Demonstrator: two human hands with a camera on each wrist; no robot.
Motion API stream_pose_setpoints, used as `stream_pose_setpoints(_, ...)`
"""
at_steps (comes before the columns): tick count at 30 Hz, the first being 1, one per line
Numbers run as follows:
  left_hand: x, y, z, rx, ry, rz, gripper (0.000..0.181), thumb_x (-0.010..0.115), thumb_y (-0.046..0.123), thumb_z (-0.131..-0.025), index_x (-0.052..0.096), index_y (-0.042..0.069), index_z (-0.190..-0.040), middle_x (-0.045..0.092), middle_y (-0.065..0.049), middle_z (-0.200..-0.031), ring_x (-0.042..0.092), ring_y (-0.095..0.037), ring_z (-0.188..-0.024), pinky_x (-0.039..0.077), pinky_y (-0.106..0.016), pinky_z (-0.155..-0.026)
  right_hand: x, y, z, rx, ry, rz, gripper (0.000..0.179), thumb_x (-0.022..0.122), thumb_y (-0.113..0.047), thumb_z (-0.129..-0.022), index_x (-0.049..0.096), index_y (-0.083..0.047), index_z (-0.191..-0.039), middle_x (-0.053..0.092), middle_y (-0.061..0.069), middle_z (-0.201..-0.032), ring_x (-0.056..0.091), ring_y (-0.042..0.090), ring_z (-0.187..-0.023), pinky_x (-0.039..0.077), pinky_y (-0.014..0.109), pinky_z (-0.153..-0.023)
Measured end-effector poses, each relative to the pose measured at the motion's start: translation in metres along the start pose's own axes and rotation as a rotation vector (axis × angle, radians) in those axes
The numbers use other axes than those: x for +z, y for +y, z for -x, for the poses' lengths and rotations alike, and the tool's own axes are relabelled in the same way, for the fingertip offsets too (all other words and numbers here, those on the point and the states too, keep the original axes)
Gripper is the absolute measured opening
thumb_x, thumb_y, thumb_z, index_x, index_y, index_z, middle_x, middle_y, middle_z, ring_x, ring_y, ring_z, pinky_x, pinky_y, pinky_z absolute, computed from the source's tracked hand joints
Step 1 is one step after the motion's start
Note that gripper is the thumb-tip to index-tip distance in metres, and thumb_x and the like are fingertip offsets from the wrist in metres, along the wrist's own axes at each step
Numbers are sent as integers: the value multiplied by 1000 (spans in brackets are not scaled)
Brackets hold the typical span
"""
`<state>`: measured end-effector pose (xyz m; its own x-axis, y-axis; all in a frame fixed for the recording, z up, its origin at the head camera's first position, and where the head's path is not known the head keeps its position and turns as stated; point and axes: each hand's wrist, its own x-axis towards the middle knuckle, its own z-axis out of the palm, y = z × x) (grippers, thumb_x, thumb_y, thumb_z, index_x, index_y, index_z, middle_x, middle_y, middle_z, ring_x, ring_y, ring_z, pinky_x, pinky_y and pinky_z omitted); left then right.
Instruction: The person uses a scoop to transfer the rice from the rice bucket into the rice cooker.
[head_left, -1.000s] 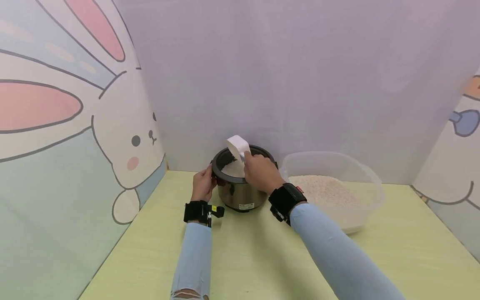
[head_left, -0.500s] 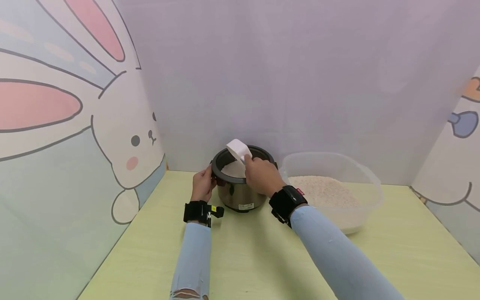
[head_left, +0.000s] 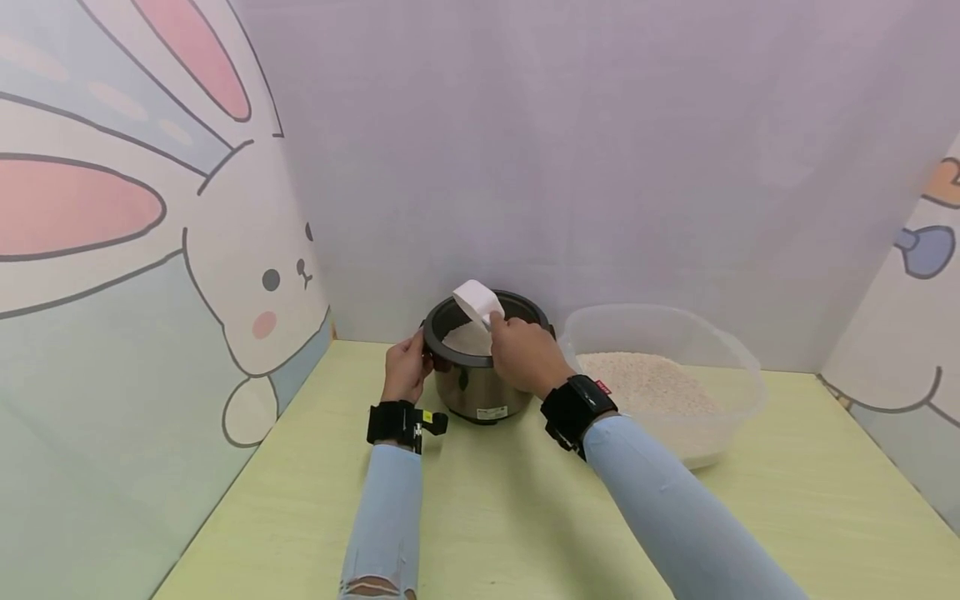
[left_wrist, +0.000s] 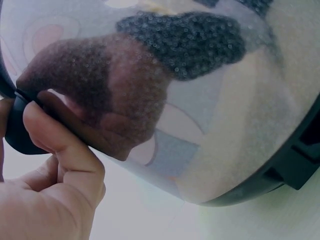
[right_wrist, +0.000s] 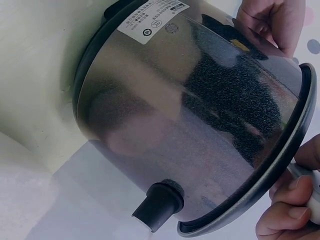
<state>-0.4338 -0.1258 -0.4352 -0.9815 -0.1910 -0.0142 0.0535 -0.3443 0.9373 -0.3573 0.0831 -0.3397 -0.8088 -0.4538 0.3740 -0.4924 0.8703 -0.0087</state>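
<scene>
A metallic rice cooker (head_left: 480, 390) with a dark rim stands on the table against the back wall, pale rice (head_left: 467, 338) inside it. At its left side my left hand (head_left: 405, 368) grips the black side handle (left_wrist: 22, 130); in the left wrist view the fingers curl around it. My right hand (head_left: 525, 354) holds a white scoop (head_left: 477, 298) by its handle, tipped over the pot's opening. The right wrist view catches only the fingers on the scoop handle at its right edge. The scoop's inside is hidden from the head view.
Right of the cooker stands a translucent plastic tub (head_left: 738, 354) with a heap of rice (head_left: 645, 379) in it, partly behind my right forearm. The pale green table (head_left: 480, 517) is bounded by a lilac back wall (head_left: 600, 167) and rabbit-print side panels (head_left: 112, 400).
The scoop has dipped slightly, with my right hand shifting a little right and down. My left hand stays on the cooker's handle, and the cooker has not moved.
</scene>
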Motion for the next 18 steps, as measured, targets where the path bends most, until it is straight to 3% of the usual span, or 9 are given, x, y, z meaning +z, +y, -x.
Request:
stream_pose_setpoints(10,1,0,1,9,-16,-5,34,64,32,-103,66,5,-84,52,-4,-81,49,-11,-61,47,-21,-59,-7,10,8,0,93,-45,43,54,-8,-104,48,11,-142,68,21,-95,64,27,-68,49,38,-55)
stream_pose_setpoints(14,1,1,2,9,-17,-11,35,63,33,-104,65,4,-85,52,-3,-81,49,-10,-62,47,-22,-59,-15,24,14,13,160,-69,40,54,-5,-102,50,11,-138,67,21,-89,64,29,-67,51,40,-55)
stream_pose_setpoints(18,-1,2,3,4,-14,-27,35,62,34,-104,65,2,-89,53,-4,-83,50,-11,-63,47,-22,-60,-24,43,21,58,176,-82,41,51,-7,-103,48,12,-139,67,24,-90,66,35,-70,53,47,-59)
